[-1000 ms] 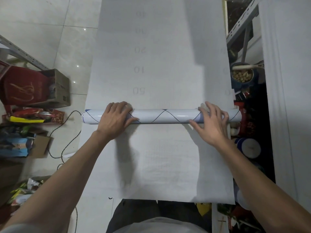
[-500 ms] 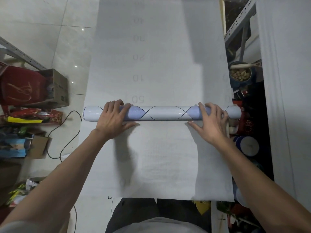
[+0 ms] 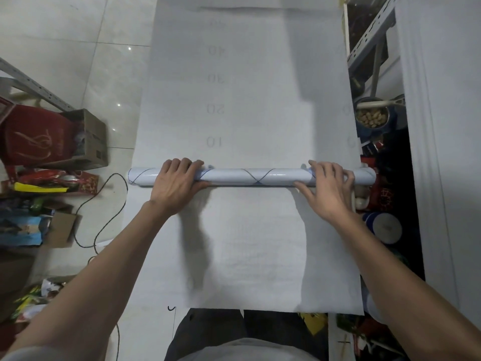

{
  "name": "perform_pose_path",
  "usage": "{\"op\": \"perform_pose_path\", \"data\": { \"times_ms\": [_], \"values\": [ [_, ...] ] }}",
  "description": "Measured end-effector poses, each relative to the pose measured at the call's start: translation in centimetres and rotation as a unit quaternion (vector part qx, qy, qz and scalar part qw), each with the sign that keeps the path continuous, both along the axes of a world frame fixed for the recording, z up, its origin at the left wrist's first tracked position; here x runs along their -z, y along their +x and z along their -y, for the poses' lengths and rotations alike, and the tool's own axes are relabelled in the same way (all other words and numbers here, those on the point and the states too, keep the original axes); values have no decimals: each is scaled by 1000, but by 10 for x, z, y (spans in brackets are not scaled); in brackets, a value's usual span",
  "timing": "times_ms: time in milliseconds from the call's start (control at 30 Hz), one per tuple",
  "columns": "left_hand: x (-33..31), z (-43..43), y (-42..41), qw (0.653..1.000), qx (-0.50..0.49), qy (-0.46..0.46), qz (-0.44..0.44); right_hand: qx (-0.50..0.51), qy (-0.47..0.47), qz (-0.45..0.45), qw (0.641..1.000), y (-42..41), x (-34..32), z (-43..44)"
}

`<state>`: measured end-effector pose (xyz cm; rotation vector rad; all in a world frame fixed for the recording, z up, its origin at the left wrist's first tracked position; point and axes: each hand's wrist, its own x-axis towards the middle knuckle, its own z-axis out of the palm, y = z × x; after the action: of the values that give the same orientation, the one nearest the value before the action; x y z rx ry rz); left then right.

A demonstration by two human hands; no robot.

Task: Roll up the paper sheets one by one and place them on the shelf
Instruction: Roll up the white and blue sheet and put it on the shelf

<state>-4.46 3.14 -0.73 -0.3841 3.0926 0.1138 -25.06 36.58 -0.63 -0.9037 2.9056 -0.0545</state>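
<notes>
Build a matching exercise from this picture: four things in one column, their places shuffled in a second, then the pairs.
Things
1. left hand
2. right hand
3. cardboard box
4. blue pot

Places
A. on the floor, left of the paper sheet
B. on the paper roll, near its right end
C. right of the paper sheet, by the metal shelf
D. on the paper roll, left of its middle

Pairs: 1-D, 2-B, 3-A, 4-C
</notes>
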Motion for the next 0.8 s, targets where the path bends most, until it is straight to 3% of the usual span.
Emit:
{"op": "perform_pose_path", "data": {
  "times_ms": [267,467,667,800],
  "values": [
    [4,-5,4,1000,13,-25,-9,-11,-48,53,997,7,1,1],
    [4,-5,5,999,13,-17,-24,1,-57,24,998,1,-1,7],
    [6,-13,6,998,-2,-49,-35,-28,-60,52,996,7,4,4],
    [6,-18,5,997,-28,-60,-42,-26,-63,12,998,3,-1,11]
  ]
}}
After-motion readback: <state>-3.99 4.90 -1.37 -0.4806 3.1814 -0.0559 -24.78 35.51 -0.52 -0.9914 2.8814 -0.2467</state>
